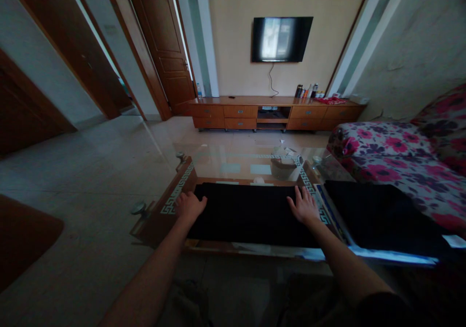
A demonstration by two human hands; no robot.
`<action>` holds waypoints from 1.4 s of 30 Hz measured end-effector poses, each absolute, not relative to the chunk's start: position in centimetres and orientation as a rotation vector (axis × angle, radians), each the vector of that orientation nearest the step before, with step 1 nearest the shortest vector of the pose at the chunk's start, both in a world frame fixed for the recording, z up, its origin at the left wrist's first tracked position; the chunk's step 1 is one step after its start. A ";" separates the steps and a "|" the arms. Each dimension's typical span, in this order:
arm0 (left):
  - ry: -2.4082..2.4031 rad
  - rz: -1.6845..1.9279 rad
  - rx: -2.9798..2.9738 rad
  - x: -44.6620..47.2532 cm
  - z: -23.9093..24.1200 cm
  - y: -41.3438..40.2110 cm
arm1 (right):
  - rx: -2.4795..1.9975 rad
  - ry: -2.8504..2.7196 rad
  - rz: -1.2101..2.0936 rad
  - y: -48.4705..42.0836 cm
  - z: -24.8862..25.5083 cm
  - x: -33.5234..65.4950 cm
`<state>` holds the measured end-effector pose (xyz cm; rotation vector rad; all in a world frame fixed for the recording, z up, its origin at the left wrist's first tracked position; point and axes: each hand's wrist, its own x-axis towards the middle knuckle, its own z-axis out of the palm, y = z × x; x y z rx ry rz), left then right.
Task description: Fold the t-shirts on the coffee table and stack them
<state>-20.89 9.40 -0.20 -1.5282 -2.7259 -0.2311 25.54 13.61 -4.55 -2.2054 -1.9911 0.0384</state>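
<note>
A folded black cloth (247, 213) lies flat in a wide rectangle on the glass coffee table (214, 157). At its left edge rests my left hand (189, 204), with the thumb stretched toward the cloth and the fingers apart. My right hand (304, 205) lies at the opposite end, its fingers spread over the cloth's right edge. Neither hand grips anything that shows. To the right, a second black cloth (378, 215) lies on a flat stack with a pale blue-white edge, a white tag (454, 241) at its far right corner.
A floral-covered sofa (389, 145) stands along the right side. Under the glass sits a bowl-like container (284, 168). Beyond the table is a long wooden TV cabinet (240, 111) with bottles (307, 91). A brown rounded furniture edge (29, 235) juts in at left.
</note>
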 end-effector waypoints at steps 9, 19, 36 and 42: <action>-3.125 -0.638 -1.740 -23.4 3.1 9.8 | -2.188 -2.001 0.036 13.2 -4.0 25.5; -2.979 -1.411 -2.295 -21.0 5.8 9.7 | -1.734 -2.005 0.275 13.0 0.9 19.8; -1.964 -1.731 -2.754 -5.2 8.9 4.6 | -0.939 -0.912 2.074 10.0 5.2 9.0; -1.641 -1.155 -3.678 -1.5 7.1 -0.4 | -1.018 -1.165 1.801 10.1 3.4 7.6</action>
